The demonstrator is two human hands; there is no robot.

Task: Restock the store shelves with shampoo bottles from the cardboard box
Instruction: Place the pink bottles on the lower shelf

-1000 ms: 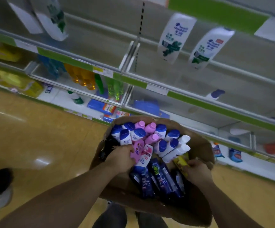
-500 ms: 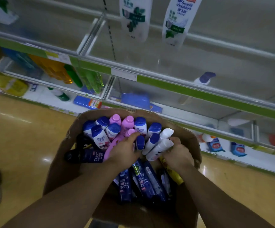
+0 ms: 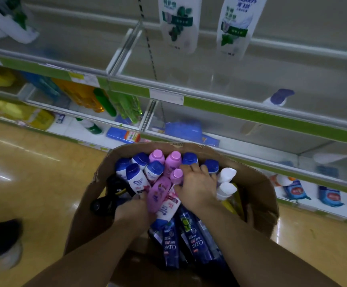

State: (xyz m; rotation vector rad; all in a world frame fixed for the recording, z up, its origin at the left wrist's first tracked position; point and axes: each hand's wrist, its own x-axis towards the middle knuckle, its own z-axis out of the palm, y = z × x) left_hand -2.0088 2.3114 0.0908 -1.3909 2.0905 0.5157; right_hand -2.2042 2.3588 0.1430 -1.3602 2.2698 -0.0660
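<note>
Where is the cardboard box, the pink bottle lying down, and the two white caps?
cardboard box [image 3: 257, 189]: head view, on its right inner wall.
pink bottle [image 3: 159, 191]: head view, on the middle of its body.
white caps [image 3: 227, 175]: head view, on the upper of the two caps.

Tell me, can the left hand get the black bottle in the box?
Probably yes. The left hand is already inside the box, right beside the black bottle, with nothing between them.
</note>
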